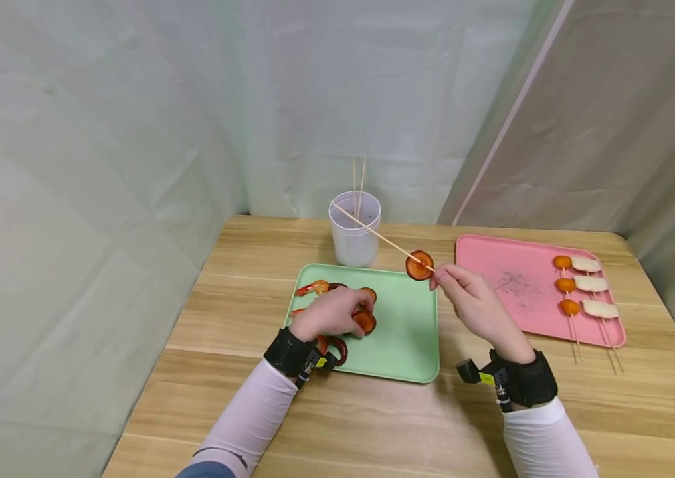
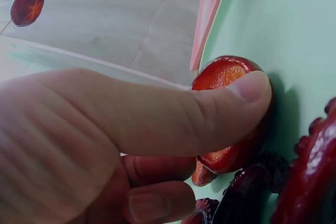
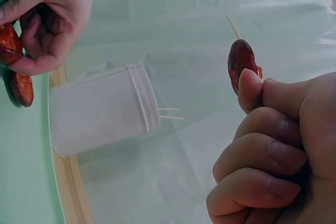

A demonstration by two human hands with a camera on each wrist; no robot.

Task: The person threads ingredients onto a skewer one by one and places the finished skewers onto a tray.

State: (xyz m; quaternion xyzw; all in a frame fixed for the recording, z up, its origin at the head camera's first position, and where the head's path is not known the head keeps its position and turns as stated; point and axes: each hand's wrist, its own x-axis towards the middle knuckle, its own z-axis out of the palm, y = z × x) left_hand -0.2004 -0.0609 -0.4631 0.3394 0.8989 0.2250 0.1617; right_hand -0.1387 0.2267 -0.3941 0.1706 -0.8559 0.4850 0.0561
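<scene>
Around the green tray, pale draped cloth walls a wood-grain table. Right of the tray lies a flat pink tray of filled skewers; behind it stands a white round cup. Over the tray's left half, the left hand pinches a glossy red slice. Above its far right corner, the right hand grips a thin wooden skewer through another round slice.

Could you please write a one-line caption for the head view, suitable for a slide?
Right hand holds a skewer threaded with one round slice; left hand pinches another slice on the green tray.
</scene>
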